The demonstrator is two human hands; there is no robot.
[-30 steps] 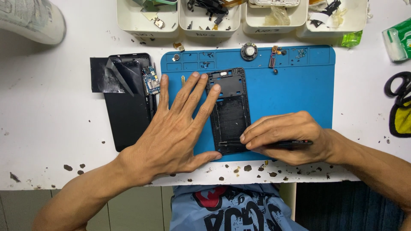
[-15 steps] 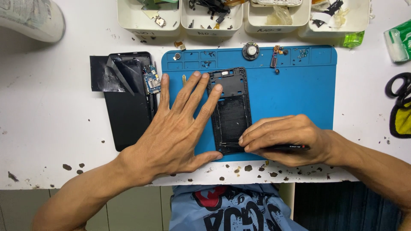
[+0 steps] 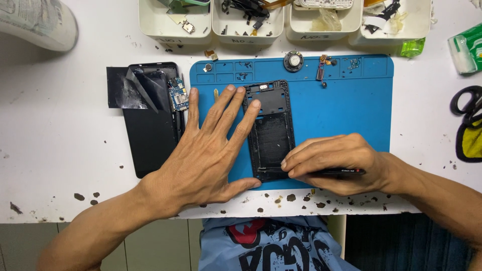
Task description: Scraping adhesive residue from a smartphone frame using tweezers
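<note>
Phone back panel (image 3: pixel 150 135): a black slab that lay on the white table (image 3: pixel 55 150) just left of the mat, with dark film (image 3: pixel 131 88) peeled over its top and a small blue circuit board (image 3: pixel 178 94) at its upper right edge.
Left hand (image 3: pixel 208 150): lay flat, palm down, across the mat's left part; fingers were spread apart and straight, fingertips touching the frame's left edge and top, clamped on nothing.
Mat (image 3: pixel 341 105): blue, rectangular, near the table's front edge.
Phone frame (image 3: pixel 271 130): black, upright rectangle, stripped and hollow-looking, lying on the mat's left half between the hands.
Right hand (image 3: pixel 334 163): curled knuckles-up at the frame's lower right corner, fingers together, pinched on a slim black tool (image 3: pixel 344 172) whose tip met the frame's bottom edge.
</note>
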